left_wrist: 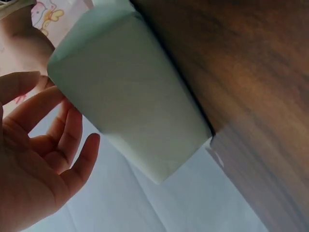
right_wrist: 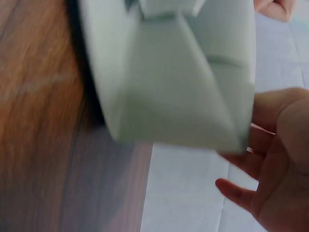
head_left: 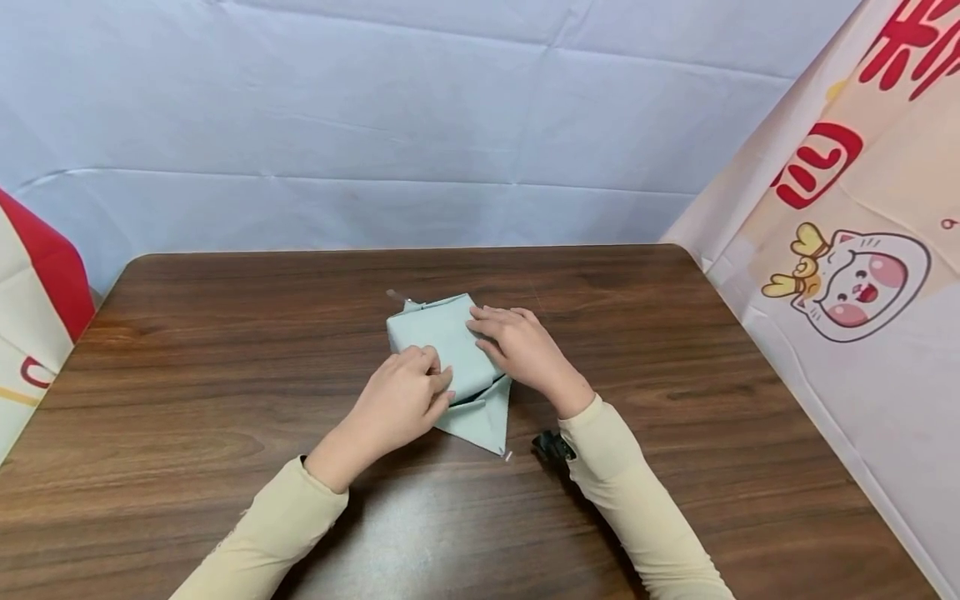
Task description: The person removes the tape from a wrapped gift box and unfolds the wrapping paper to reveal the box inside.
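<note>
A box-shaped parcel in pale green paper (head_left: 450,333) lies on the brown wooden table. At its near end a pointed paper flap (head_left: 483,425) sticks out, with a dark gap above it; the right wrist view shows this folded end flap (right_wrist: 169,96) close up, blurred. My left hand (head_left: 401,392) rests its loosely bent fingers on top of the parcel at the near left edge. Across from it, my right hand (head_left: 517,342) lays its fingers on the top by the right edge. In the left wrist view a smooth side of the parcel (left_wrist: 125,101) faces the camera.
A bit of clear tape (head_left: 395,295) juts from the far left end, another small piece (head_left: 508,456) from the flap's tip. A small black object (head_left: 552,447) shows beside the right sleeve. A pale cloth (head_left: 375,125) hangs behind the table, and a printed banner (head_left: 847,250) on the right.
</note>
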Available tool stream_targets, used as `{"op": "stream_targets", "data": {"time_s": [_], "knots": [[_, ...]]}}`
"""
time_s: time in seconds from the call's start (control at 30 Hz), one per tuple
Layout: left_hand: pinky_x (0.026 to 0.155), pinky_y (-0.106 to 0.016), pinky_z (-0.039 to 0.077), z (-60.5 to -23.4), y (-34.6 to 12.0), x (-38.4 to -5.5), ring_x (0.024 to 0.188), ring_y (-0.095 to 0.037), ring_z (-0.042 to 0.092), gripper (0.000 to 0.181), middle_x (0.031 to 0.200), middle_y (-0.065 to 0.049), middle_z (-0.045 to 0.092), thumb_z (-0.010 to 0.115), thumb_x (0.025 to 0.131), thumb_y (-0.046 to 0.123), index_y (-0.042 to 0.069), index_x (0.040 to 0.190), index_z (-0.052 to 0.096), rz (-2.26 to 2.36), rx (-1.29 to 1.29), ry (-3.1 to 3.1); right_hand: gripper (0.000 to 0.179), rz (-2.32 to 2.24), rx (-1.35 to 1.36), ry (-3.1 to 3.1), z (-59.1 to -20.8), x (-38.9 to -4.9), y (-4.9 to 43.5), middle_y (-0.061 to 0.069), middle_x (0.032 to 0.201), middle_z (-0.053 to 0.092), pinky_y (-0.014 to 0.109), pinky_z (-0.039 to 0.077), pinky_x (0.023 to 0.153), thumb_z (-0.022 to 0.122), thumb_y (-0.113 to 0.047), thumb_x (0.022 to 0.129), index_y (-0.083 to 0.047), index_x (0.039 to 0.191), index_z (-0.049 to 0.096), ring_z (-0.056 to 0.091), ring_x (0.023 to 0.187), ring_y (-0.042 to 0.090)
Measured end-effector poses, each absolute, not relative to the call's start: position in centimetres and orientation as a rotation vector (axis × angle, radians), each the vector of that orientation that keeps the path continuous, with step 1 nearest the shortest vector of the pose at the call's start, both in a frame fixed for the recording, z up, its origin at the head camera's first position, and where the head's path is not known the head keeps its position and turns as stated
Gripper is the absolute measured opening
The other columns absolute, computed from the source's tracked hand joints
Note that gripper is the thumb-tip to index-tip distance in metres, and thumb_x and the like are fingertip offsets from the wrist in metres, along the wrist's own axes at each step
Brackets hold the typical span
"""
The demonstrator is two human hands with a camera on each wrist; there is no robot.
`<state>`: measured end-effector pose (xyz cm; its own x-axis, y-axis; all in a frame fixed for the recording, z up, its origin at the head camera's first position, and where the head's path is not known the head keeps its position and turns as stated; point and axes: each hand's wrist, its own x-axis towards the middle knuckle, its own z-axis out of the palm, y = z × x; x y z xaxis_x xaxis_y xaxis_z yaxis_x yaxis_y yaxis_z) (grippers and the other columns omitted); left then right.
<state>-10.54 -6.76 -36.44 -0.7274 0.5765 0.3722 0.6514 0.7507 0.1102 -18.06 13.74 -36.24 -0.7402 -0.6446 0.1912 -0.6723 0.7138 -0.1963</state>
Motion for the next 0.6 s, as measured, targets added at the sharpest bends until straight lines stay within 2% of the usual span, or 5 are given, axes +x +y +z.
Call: {"op": "stream_targets", "data": {"time_s": [0.13, 0.23, 0.43, 0.53, 0.6], "knots": [[0.08, -0.036, 0.045, -36.7, -6.5, -10.6, 0.09, -0.023, 0.054, 0.028, 0.102, -0.006, 0.058, 0.066, 0.089, 0.025, 0.005, 0.107, 0.073, -0.42, -1.023, -2.64, 0.034, 0.303, 1.044, -2.797, -36.2, -17.8, 13.5, 0.016, 0.142, 0.044, 0.05, 0.036, 0.1, 0.057, -0.012, 0.095, -0.009, 0.128, 0.06, 0.045, 0.126, 0.031], [0.092, -0.043, 0.043, -36.8, -6.7, -11.3, 0.106, -0.027, 0.054, 0.033, 0.119, -0.011, 0.057, 0.062, 0.092, 0.029, 0.006, 0.114, 0.07, -0.528, -1.037, -2.669, 0.034, 0.295, 0.983, -2.773, -36.2, -17.5, 13.4, 0.016, 0.138, 0.047, 0.049, 0.038, 0.097, 0.06, -0.013, 0.094, -0.009, 0.128, 0.061, 0.047, 0.122, 0.032], [0.109, -0.052, 0.023, -36.7, -8.4, -13.7, 0.136, -0.028, 0.031, 0.052, 0.146, -0.013, 0.039, 0.06, 0.093, 0.034, 0.005, 0.135, 0.052, -0.579, -0.931, -2.778, 0.029, 0.457, 0.869, -2.714, -35.9, -16.2, 13.2, 0.01, 0.114, 0.063, 0.043, 0.043, 0.087, 0.068, -0.019, 0.089, -0.004, 0.114, 0.068, 0.057, 0.105, 0.027], [0.11, -0.054, 0.018, -36.7, -8.9, -14.5, 0.141, -0.029, 0.021, 0.063, 0.152, -0.012, 0.028, 0.056, 0.094, 0.041, 0.005, 0.143, 0.041, -0.527, -0.899, -2.887, 0.036, 0.464, 0.837, -2.759, -36.0, -15.7, 13.1, 0.01, 0.112, 0.064, 0.043, 0.044, 0.087, 0.071, -0.028, 0.086, -0.003, 0.112, 0.069, 0.058, 0.103, 0.027], [0.11, -0.053, 0.02, -36.7, -8.9, -14.6, 0.14, -0.031, 0.022, 0.066, 0.152, -0.014, 0.027, 0.052, 0.095, 0.044, 0.004, 0.145, 0.037, -0.48, -0.88, -2.944, 0.041, 0.437, 0.831, -2.789, -36.0, -15.6, 13.1, 0.011, 0.114, 0.064, 0.043, 0.043, 0.088, 0.072, -0.032, 0.084, -0.003, 0.113, 0.069, 0.058, 0.105, 0.027]]}}
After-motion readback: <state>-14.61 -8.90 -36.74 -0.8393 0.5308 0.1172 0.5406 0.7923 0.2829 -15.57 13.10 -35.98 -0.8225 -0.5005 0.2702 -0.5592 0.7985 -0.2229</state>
